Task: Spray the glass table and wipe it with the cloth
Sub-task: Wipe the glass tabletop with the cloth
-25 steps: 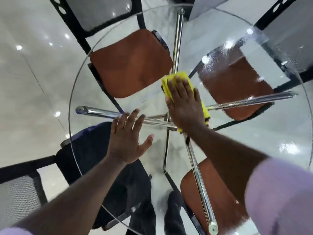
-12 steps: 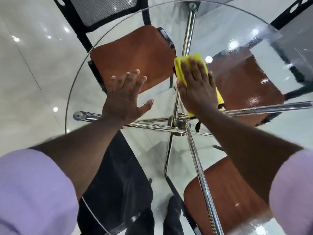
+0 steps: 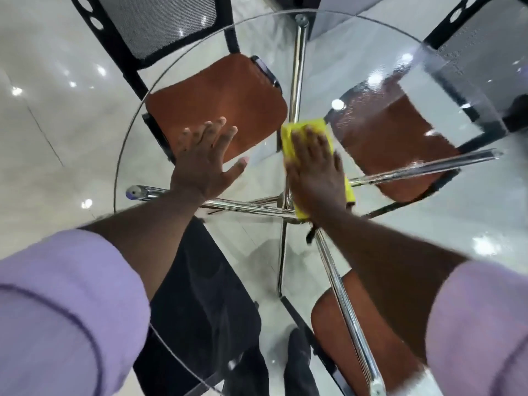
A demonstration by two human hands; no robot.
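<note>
Right hand [image 3: 314, 172], held flat, pressing cloth [image 3: 307, 125] to tabletop [image 3: 471, 224] for wiping; left hand [image 3: 205, 164], spread flat and empty, resting on tabletop, likely as a brace.

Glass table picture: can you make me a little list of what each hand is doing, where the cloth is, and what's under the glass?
Table: round glass table, wet droplets on its far right part
Left hand: flat on the glass, fingers spread, holds nothing
Right hand: presses flat on the yellow cloth
Cloth: near the table's middle, under the right hand
Under the glass: chrome legs, chairs with brown seats
</note>
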